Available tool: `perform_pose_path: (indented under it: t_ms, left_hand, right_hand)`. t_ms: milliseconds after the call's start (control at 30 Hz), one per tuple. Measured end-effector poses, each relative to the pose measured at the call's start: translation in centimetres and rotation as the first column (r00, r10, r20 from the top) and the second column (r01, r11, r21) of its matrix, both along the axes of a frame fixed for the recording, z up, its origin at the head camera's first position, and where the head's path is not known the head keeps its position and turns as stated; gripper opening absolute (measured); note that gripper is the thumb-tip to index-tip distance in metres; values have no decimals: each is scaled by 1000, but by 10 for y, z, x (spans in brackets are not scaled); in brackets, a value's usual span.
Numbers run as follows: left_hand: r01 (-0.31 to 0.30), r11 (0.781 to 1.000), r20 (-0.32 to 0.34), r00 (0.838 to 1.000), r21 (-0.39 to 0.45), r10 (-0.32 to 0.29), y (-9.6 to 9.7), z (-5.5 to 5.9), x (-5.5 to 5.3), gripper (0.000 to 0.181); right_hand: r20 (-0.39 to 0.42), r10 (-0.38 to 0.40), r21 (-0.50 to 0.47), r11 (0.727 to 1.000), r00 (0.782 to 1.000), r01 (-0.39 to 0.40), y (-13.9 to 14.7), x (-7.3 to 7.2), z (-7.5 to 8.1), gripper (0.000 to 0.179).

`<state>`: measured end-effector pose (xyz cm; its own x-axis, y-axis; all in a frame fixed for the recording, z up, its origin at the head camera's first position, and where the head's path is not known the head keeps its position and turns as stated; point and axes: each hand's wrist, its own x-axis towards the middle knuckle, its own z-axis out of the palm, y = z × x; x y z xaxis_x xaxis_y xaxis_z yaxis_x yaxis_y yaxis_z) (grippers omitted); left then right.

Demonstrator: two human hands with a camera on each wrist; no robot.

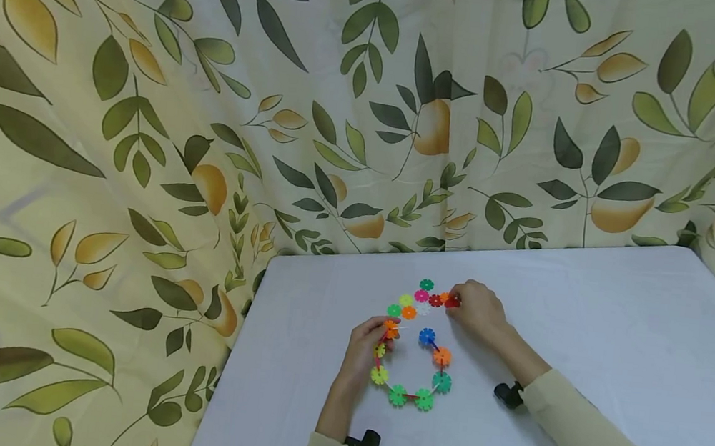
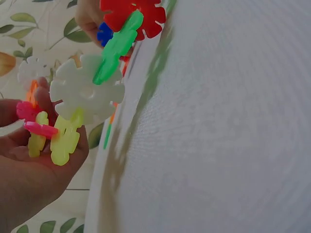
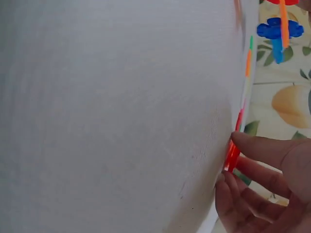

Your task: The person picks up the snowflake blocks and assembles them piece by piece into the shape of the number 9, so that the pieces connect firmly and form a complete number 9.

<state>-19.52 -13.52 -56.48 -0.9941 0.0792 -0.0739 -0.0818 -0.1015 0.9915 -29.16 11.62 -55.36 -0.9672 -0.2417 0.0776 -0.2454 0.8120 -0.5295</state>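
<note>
My left hand holds a curved chain of interlocking plastic flower discs by its left side. The chain bends in a ring with a gap near the top; a blue disc ends its right side. In the left wrist view, a yellow disc and a white disc sit by the fingers of that hand, slotted edge to edge with others. Beyond the ring, my right hand pinches a red disc between thumb and fingers, low at the table surface.
Several loose discs lie on the white table beside the right hand, among them a green disc, a pink disc and an orange disc. A leaf-patterned curtain hangs behind the table. Each wrist carries a black camera.
</note>
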Motion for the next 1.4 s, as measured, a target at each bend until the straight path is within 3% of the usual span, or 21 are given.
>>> perform_pose_path:
  t_ms: [300,400,500,633,767,933,1167,1400]
  left_hand:
    - [-13,996,-13,1000,-90,12,1,1,2,39]
    - [-22,994,0,1000,-104,23,1,1,2,43]
    - [-29,994,24,999,-107,32,0,1,2,43]
    - [-28,996,54,998,-89,33,-1,0,1,43]
    - [-28,998,67,997,-57,32,-2,1,0,41]
    - [-27,999,68,997,-38,30,-3,2,0,37]
    - [-35,999,72,997,-14,36,-2,2,-1,49]
    - [-41,999,64,997,29,39,-1,0,-1,42]
  right_hand:
    - [-99,31,-97,994,995,-40,1,4,5,14]
    - [-83,35,-174,984,996,-49,1,8,8,15]
    - [-6,37,-299,953,999,-37,-1,15,14,16]
    - [107,62,-479,878,992,-3,-7,27,23,17]
    - [160,99,-568,823,982,10,-13,38,32,19]
    - [199,142,-600,800,970,6,-21,48,34,23]
    - [271,185,-649,760,945,37,-29,56,34,23]
    - [242,215,-671,742,946,3,-31,61,37,24]
